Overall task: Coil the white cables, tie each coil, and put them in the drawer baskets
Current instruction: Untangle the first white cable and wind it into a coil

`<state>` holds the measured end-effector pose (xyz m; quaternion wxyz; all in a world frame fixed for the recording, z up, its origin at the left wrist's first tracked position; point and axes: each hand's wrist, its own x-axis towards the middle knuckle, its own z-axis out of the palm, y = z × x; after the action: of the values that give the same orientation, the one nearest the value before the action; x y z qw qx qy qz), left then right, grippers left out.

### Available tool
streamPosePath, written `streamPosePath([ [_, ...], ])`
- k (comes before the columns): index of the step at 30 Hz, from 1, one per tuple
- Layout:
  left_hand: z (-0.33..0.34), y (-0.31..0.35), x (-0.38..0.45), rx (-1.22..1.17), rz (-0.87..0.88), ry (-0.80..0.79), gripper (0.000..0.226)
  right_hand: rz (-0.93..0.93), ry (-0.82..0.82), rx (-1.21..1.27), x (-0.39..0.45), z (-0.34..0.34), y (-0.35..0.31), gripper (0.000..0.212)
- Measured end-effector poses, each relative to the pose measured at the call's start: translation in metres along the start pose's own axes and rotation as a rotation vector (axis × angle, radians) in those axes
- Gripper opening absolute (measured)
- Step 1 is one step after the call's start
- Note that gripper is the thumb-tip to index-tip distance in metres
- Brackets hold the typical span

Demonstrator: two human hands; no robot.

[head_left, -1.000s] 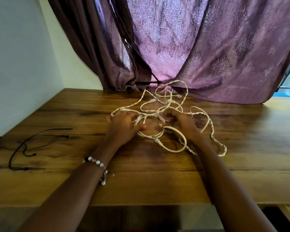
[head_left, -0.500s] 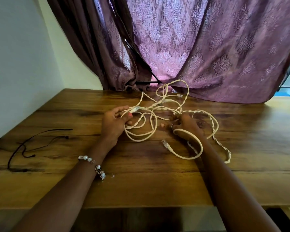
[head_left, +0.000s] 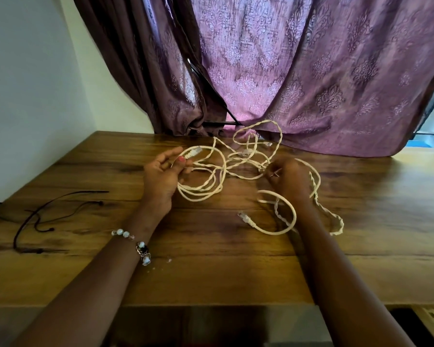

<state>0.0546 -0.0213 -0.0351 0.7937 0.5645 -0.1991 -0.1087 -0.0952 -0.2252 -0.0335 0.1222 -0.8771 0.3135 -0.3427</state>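
Between our two grips — left hand (head_left: 161,174) pinching a plug end, right hand (head_left: 290,177) clutching strands — the white cables (head_left: 226,169) sprawl sideways across the counter (head_left: 211,266), loops nearer the left.

You are working on a wooden table (head_left: 236,271) with a smooth, faintly glossy grain, handling white cables (head_left: 236,169) looking partly smooth plastic, partly twisted and rough, facing a patterned cloth curtain (head_left: 311,71), matt black cords (head_left: 48,211) lying aside, glossy beads of a bracelet (head_left: 135,242) shining.
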Motion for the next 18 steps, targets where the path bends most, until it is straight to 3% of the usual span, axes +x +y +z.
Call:
streamPosePath([
  [3, 0.003, -0.010, -0.002, 0.552, 0.216, 0.108, 0.027, -0.033, 0.149, -0.081, 0.006, -0.004, 0.000, 0.030],
  [6, 0.010, -0.009, -0.009, 1.132, 0.349, 0.227, 0.031, -0.038, 0.115, -0.209, 0.012, -0.007, -0.011, 0.036],
  [8, 0.021, 0.001, -0.013, 1.256, 0.496, 0.185, 0.029, -0.072, -0.029, -0.325, 0.013, -0.010, -0.019, 0.040],
  [11, 0.046, 0.009, -0.014, 1.455, 0.675, -0.082, 0.036, -0.072, -0.265, -0.411, 0.015, -0.005, -0.028, 0.043],
  [14, 0.073, 0.003, -0.009, 1.577, 0.592, -0.341, 0.049, -0.025, -0.315, -0.425, 0.015, 0.007, -0.029, 0.035],
  [18, 0.087, -0.004, 0.002, 1.485, 0.482, -0.315, 0.022, -0.045, -0.272, -0.280, 0.014, 0.003, -0.012, 0.026],
])
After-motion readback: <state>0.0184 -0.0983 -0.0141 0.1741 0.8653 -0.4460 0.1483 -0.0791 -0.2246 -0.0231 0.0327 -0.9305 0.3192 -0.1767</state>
